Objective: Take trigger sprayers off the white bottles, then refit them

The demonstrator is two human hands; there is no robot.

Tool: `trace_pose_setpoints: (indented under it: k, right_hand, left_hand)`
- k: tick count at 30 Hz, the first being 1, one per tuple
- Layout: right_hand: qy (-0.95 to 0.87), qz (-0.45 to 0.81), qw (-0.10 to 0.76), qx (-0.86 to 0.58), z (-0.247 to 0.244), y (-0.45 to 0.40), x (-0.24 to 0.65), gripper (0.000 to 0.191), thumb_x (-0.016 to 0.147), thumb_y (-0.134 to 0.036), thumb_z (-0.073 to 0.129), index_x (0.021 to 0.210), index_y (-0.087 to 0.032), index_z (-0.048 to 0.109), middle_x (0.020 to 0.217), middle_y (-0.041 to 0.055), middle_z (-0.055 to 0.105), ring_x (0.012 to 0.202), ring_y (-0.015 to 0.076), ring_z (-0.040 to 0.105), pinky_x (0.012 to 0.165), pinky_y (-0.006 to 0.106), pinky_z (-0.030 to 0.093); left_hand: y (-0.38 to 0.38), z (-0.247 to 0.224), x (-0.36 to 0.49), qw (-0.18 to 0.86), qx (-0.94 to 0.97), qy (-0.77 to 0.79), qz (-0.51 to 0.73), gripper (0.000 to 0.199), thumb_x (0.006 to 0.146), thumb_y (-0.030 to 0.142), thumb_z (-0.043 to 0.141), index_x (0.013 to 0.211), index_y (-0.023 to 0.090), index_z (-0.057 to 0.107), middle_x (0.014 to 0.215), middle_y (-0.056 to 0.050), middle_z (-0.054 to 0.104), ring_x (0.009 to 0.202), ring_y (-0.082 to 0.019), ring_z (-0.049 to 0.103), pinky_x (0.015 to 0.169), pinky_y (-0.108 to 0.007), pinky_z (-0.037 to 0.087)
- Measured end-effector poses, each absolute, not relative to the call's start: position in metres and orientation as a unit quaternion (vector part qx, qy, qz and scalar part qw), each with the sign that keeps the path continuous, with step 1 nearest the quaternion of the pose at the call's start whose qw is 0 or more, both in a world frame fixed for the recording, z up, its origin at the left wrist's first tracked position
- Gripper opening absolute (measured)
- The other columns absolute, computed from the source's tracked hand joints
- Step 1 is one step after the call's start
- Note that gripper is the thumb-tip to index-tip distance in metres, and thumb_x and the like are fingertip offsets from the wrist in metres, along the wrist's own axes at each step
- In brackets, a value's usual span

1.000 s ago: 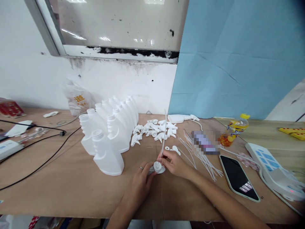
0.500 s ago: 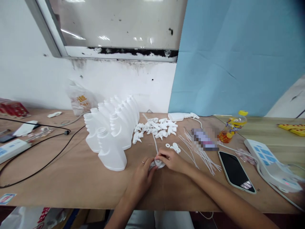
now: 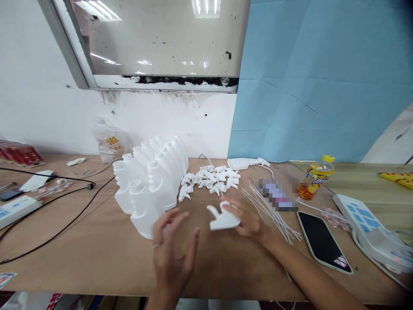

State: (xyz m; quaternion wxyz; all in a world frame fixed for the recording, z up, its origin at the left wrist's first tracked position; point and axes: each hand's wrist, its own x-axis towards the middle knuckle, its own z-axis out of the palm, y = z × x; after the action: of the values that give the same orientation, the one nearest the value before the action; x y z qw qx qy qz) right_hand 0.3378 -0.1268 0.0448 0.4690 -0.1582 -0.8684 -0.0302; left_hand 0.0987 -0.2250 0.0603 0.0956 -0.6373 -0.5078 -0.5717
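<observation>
While the right hand [image 3: 248, 218] gripped a white trigger sprayer head [image 3: 224, 221] in its curled fingers, the left hand [image 3: 172, 256] held nothing in its loosely spread fingers, a white plastic bottle [image 3: 142, 215] standing just beyond them.

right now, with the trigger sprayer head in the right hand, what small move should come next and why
Probably close the left hand around the frontmost spray bottle to steady it: that bottle's threaded neck is bare, the left hand looks free and open close by, and the right hand holds a trigger sprayer head.
</observation>
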Motion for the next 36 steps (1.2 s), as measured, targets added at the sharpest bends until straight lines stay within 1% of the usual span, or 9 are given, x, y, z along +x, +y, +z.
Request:
trace_pose_setpoints:
  k: [2, 3, 5, 6, 10, 15, 20, 31, 36]
  right_hand:
    - [-0.76, 0.088, 0.588, -0.262, 0.051, -0.122, 0.346, 0.043, 0.086, -0.02, 0.066, 0.128, -0.024, 0.059, 0.123, 0.0117, 0.068, 0.111, 0.0275, 0.066, 0.095, 0.043, 0.053]
    - [-0.686, 0.159, 0.644, -0.3, 0.055, -0.118, 0.35, 0.038, 0.085, -0.025, 0.068, 0.122, -0.023, 0.062, 0.115, 0.0103, 0.072, 0.102, 0.0267, 0.07, 0.091, 0.042, 0.055]
    - [-0.546, 0.306, 0.715, -0.311, 0.067, -0.11, 0.358, 0.029, 0.085, -0.036, 0.069, 0.111, -0.021, 0.065, 0.098, 0.008, 0.076, 0.082, 0.024, 0.074, 0.083, 0.04, 0.058]
    - [-0.5, 0.371, 0.727, -0.289, 0.073, -0.107, 0.362, 0.028, 0.085, -0.04, 0.069, 0.105, -0.02, 0.066, 0.092, 0.0076, 0.076, 0.076, 0.0232, 0.074, 0.08, 0.04, 0.059]
    - [-0.418, 0.502, 0.728, -0.209, 0.094, -0.099, 0.375, 0.029, 0.08, -0.045, 0.073, 0.089, -0.017, 0.069, 0.082, 0.007, 0.077, 0.075, 0.0233, 0.075, 0.076, 0.037, 0.061]
    - [-0.391, 0.523, 0.734, -0.186, 0.102, -0.1, 0.386, 0.029, 0.074, -0.044, 0.076, 0.087, -0.019, 0.07, 0.077, 0.0032, 0.076, 0.069, 0.0219, 0.074, 0.072, 0.035, 0.063]
    - [-0.397, 0.508, 0.742, -0.182, 0.103, -0.099, 0.392, 0.026, 0.074, -0.042, 0.075, 0.083, -0.017, 0.07, 0.075, 0.0038, 0.076, 0.069, 0.0196, 0.074, 0.073, 0.031, 0.062]
    - [-0.441, 0.463, 0.734, -0.229, 0.098, -0.094, 0.397, 0.027, 0.079, -0.045, 0.071, 0.089, -0.02, 0.066, 0.077, 0.0026, 0.075, 0.069, 0.0226, 0.073, 0.076, 0.042, 0.061]
    - [-0.473, 0.517, 0.671, -0.243, 0.089, -0.099, 0.375, 0.023, 0.082, -0.038, 0.071, 0.097, -0.022, 0.066, 0.095, 0.0044, 0.073, 0.079, 0.0216, 0.07, 0.07, 0.039, 0.059]
  left_hand:
    - [-0.226, 0.062, 0.072, 0.24, -0.551, -0.548, -0.582, 0.064, 0.071, 0.029, 0.081, 0.126, 0.019, 0.05, 0.125, -0.015, 0.053, 0.123, -0.035, 0.05, 0.104, -0.058, 0.039]
    - [-0.224, 0.06, 0.06, 0.267, -0.519, -0.569, -0.58, 0.081, 0.065, 0.031, 0.085, 0.133, 0.017, 0.043, 0.131, -0.018, 0.048, 0.127, -0.037, 0.046, 0.107, -0.062, 0.034]
    - [-0.216, 0.053, 0.04, 0.254, -0.521, -0.593, -0.559, 0.105, 0.061, 0.038, 0.088, 0.142, 0.013, 0.026, 0.142, -0.023, 0.035, 0.133, -0.039, 0.039, 0.109, -0.062, 0.033]
    - [-0.212, 0.049, 0.033, 0.229, -0.529, -0.602, -0.552, 0.108, 0.061, 0.041, 0.087, 0.143, 0.013, 0.024, 0.143, -0.024, 0.033, 0.134, -0.038, 0.039, 0.108, -0.062, 0.035]
    - [-0.207, 0.04, 0.029, 0.166, -0.574, -0.596, -0.535, 0.088, 0.069, 0.04, 0.081, 0.138, 0.017, 0.032, 0.141, -0.021, 0.04, 0.128, -0.035, 0.046, 0.099, -0.054, 0.047]
    - [-0.215, 0.053, 0.03, 0.245, -0.659, -0.564, -0.434, 0.062, 0.075, 0.03, 0.077, 0.129, 0.026, 0.048, 0.147, -0.016, 0.04, 0.134, -0.037, 0.042, 0.11, -0.058, 0.032]
    - [-0.214, 0.059, 0.026, 0.277, -0.683, -0.532, -0.417, 0.066, 0.074, 0.027, 0.077, 0.133, 0.027, 0.046, 0.142, -0.017, 0.046, 0.131, -0.038, 0.046, 0.11, -0.058, 0.032]
    - [-0.213, 0.053, 0.025, 0.294, -0.715, -0.498, -0.393, 0.073, 0.076, 0.025, 0.074, 0.141, 0.03, 0.043, 0.144, -0.014, 0.047, 0.134, -0.037, 0.044, 0.112, -0.059, 0.029]
    - [-0.21, 0.051, 0.032, 0.28, -0.747, -0.48, -0.364, 0.07, 0.076, 0.027, 0.072, 0.14, 0.03, 0.045, 0.139, -0.011, 0.054, 0.132, -0.036, 0.045, 0.111, -0.058, 0.029]
